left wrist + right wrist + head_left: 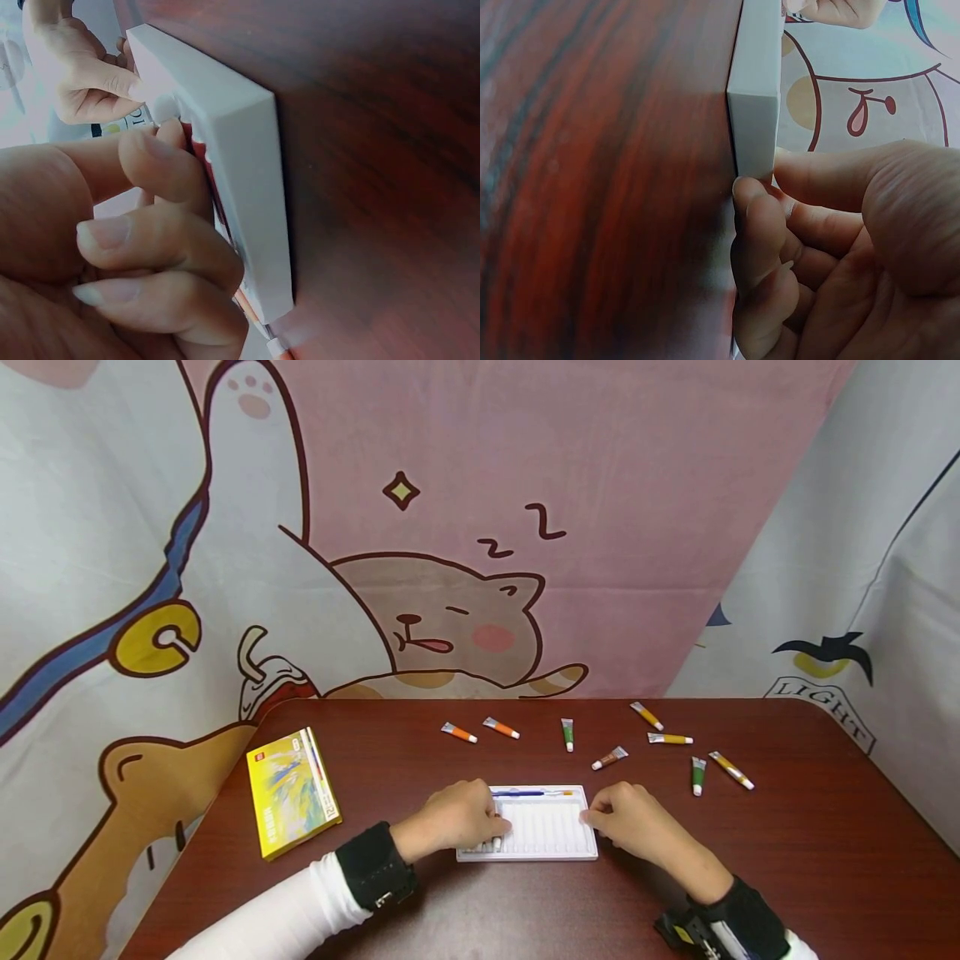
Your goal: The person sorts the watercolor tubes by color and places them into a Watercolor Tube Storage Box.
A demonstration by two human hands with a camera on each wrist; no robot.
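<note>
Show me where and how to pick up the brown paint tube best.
Probably by its middle: the brown tube lies flat and slantwise, so a pinch across its long sides from above should suit. The right hand is nearest, and nothing touches the tube.

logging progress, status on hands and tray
Left hand at left end of tray, grip unclear. Right hand pinching its right edge. Brown tube beyond, not blocking.

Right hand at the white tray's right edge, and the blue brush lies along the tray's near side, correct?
No: the head view shows the blue brush along the far side of the white tray. The right hand is at the tray's right edge.
</note>
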